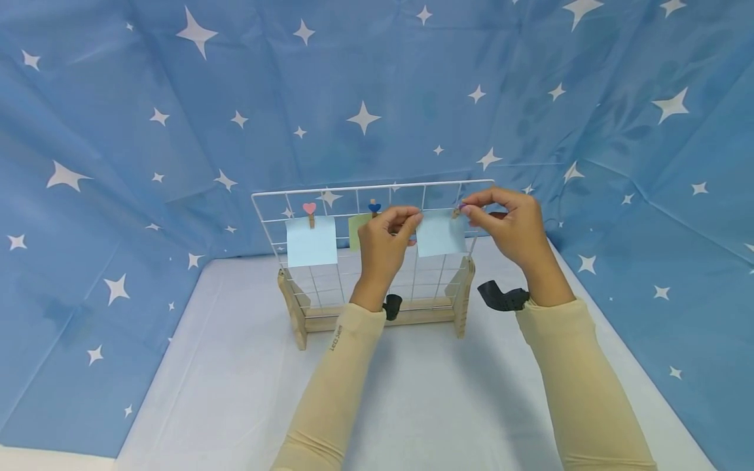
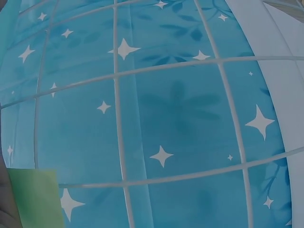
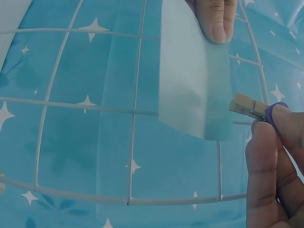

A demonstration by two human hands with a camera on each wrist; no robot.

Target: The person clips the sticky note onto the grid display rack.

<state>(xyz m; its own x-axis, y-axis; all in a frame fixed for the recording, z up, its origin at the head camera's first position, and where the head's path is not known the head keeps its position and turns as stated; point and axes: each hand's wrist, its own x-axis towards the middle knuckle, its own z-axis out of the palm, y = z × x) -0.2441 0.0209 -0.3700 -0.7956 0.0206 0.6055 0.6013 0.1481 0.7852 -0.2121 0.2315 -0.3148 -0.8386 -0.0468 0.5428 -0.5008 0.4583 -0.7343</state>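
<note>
A light blue paper note (image 1: 440,235) lies against the right part of a white wire grid (image 1: 321,192). My left hand (image 1: 383,245) pinches the note's upper left corner between thumb and fingers. At the opposite upper corner, my right hand (image 1: 512,219) pinches a small wooden clothespin (image 3: 244,105) with a purple end piece. In the right wrist view, the clothespin's tip points at the note's edge, seemingly just apart from it. Only a sliver of the left hand (image 2: 6,202) shows in the left wrist view.
Another light blue note (image 1: 311,243) hangs at the grid's left under a pink-heart clothespin (image 1: 310,212). A green note (image 1: 355,234) with a blue-heart clothespin (image 1: 374,209) is partly behind my left hand. Wooden feet (image 1: 292,307) hold the grid on a white table (image 1: 235,392); starry blue cloth surrounds it.
</note>
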